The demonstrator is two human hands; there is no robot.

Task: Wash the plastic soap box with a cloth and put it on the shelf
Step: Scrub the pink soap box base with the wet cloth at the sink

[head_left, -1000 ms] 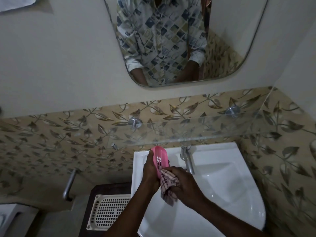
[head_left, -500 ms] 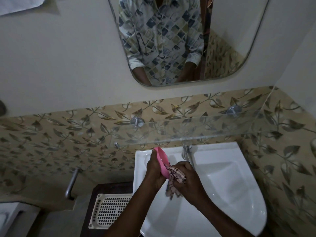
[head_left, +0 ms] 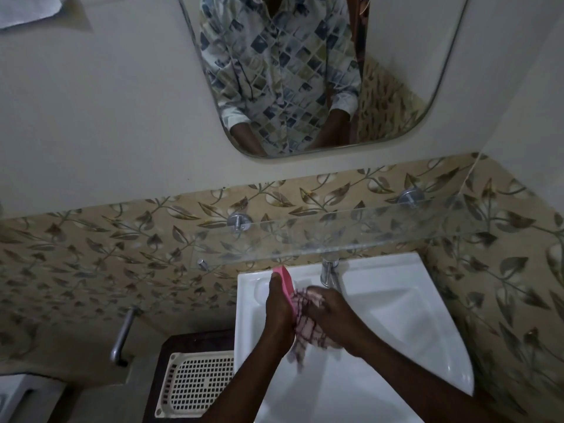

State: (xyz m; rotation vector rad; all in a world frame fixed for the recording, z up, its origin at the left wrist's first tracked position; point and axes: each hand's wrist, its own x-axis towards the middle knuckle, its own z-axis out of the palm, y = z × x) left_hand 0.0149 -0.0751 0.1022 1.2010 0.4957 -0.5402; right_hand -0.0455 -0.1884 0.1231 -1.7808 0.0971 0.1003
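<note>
A mirror (head_left: pixel 305 71) hangs on the wall above a band of leaf-patterned tiles (head_left: pixel 91 254). Below it a white sink (head_left: pixel 412 315) juts from the corner, with a clear glass shelf (head_left: pixel 351 236) fixed just over its back edge and a chrome tap (head_left: pixel 328 271) under that. A perforated cream tray (head_left: pixel 198 383) lies on a dark stand left of the sink. Over the basin, the left hand (head_left: pixel 279 309) grips the pink soap box (head_left: pixel 285 280) on edge, while the right hand (head_left: pixel 334 315) clutches a checked cloth (head_left: pixel 305 325) pressed against the box.
</note>
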